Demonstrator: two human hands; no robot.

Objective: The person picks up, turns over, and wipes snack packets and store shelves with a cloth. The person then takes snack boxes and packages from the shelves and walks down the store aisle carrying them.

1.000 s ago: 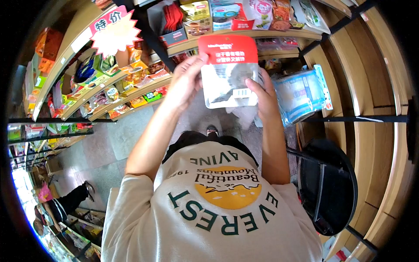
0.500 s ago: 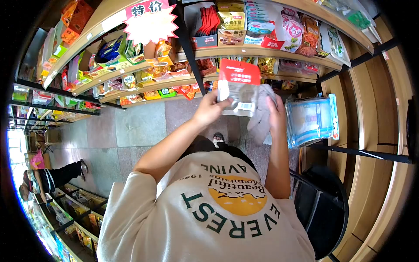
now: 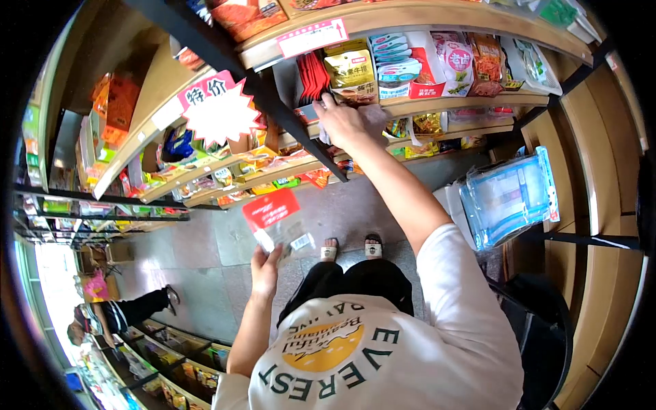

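Note:
Low over the floor, my left hand [image 3: 265,273] grips the lower edge of a red-topped clear packet [image 3: 273,217] with a white barcode label. My right hand [image 3: 339,123] reaches to the shelf, at the front of a box of red packets [image 3: 311,78] and just below a yellow packet [image 3: 352,72]. A greyish-lilac cloth [image 3: 372,120] is bunched under and beside my right hand, pressed along the shelf edge. The right fingers are partly bent, with the cloth held against the palm.
A star-shaped price sign [image 3: 217,113] hangs on the left shelf edge beside a dark metal post [image 3: 290,113]. Blue-white plastic packages [image 3: 509,198] lie at the right, above a black round stool [image 3: 540,335]. Another person [image 3: 123,314] is at the far left.
The left hand has carried the packet down and left. The right hand has let go of it and moved up to the shelf with the cloth. The view has shifted too.

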